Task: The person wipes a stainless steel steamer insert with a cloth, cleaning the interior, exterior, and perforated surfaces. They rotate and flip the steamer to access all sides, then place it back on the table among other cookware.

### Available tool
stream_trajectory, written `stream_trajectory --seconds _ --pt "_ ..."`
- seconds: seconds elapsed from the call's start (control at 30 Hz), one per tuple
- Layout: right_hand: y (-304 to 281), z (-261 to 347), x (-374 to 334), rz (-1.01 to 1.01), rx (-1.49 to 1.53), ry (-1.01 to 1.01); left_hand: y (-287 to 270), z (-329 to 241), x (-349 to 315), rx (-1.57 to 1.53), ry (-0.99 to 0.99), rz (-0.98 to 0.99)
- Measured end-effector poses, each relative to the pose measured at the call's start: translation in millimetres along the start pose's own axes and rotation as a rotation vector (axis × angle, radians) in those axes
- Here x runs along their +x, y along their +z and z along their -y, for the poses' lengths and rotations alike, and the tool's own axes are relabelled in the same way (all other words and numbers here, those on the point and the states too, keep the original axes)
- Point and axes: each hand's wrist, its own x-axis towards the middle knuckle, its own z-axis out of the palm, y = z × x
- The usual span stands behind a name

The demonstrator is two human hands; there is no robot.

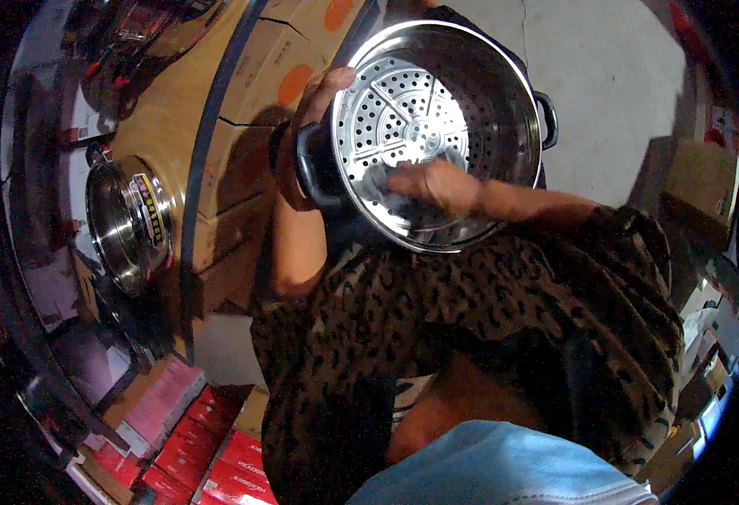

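A shiny steel steamer pot (500, 76) with a perforated bottom (403, 101) is tilted so that its inside shows. It has a black handle (317, 166) on the left and another black handle (548, 120) on the right. My left hand (329, 94) is closed on the pot's left rim, just above the left handle, with fingertips over the edge. Inside the pot, low on the perforated bottom, my right hand (439, 185) is closed on a soft grey piece that looks like a cloth (376, 180). Part of the cloth is hidden under the fingers.
Left of the pot, a second steel pot (113, 227) with a printed label stands beside stacked cardboard boxes (260, 71). Red boxes (239, 467) lie at lower left. A brown carton (699, 181) stands at the right, past the concrete floor (614, 93).
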Motion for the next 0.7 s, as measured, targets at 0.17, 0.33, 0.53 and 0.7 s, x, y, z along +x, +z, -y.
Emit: stream_trajectory --seconds 0.17,0.33,0.53,0.7 --pt "-30.9 -7.8 -40.9 0.260 0.368 0.326 1.9 -25.5 12.6 -0.435 -0.519 0.020" --pt "-97.4 -48.1 -74.0 0.063 -0.150 0.604 -6.9 1.8 12.4 -0.406 -0.566 -0.015" --pt "-57.1 -30.3 -42.0 0.036 -0.222 0.730 -31.0 56.9 18.8 -0.302 -0.635 -0.062" --pt "-30.2 -8.5 -19.6 0.153 -0.319 0.412 -24.6 45.4 13.0 -0.256 -0.607 -0.114"
